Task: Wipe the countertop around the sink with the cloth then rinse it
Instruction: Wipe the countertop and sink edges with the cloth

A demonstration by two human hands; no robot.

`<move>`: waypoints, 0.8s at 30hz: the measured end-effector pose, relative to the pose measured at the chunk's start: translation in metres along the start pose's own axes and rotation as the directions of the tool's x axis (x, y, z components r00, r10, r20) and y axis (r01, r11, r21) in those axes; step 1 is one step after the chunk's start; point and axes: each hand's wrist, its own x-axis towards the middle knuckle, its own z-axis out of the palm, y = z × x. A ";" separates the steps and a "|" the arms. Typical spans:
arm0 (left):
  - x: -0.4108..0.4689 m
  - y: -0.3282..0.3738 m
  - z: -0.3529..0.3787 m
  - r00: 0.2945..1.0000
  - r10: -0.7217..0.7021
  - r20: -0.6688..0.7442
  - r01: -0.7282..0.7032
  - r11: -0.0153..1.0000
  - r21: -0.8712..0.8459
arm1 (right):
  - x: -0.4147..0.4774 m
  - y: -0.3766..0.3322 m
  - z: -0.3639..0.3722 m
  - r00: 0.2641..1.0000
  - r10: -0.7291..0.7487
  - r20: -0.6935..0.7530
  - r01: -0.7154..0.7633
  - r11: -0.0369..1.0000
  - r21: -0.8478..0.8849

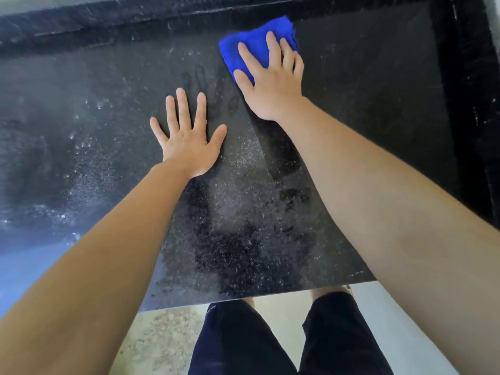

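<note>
A bright blue folded cloth (257,41) lies on the black speckled countertop (365,104) toward the back wall. My right hand (273,77) presses flat on the cloth with its fingers straight and spread. My left hand (188,139) rests palm down on the bare counter, fingers splayed, a little nearer to me and left of the cloth. Dusty film and handprint marks cover the counter around and below my left hand. No sink is in view.
A raised dark stone ledge (108,25) runs along the back of the counter, and a black wall strip (470,104) borders it on the right. The counter's front edge (257,295) is just above my legs and the pale floor (162,342).
</note>
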 end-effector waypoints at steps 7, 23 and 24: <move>-0.001 0.000 -0.003 0.999 0.005 0.037 -0.006 1.000 0.024 | -0.165 0.046 0.043 0.997 0.027 -0.076 -0.025 0.999 0.033; -0.002 0.001 -0.005 0.999 0.017 0.033 -0.019 0.998 0.056 | -0.192 0.034 0.051 0.993 0.085 -0.079 -0.084 0.996 0.011; -0.001 0.001 -0.005 0.999 0.015 0.033 -0.016 0.998 0.055 | -0.170 0.029 0.045 0.993 0.090 -0.072 -0.089 0.996 0.021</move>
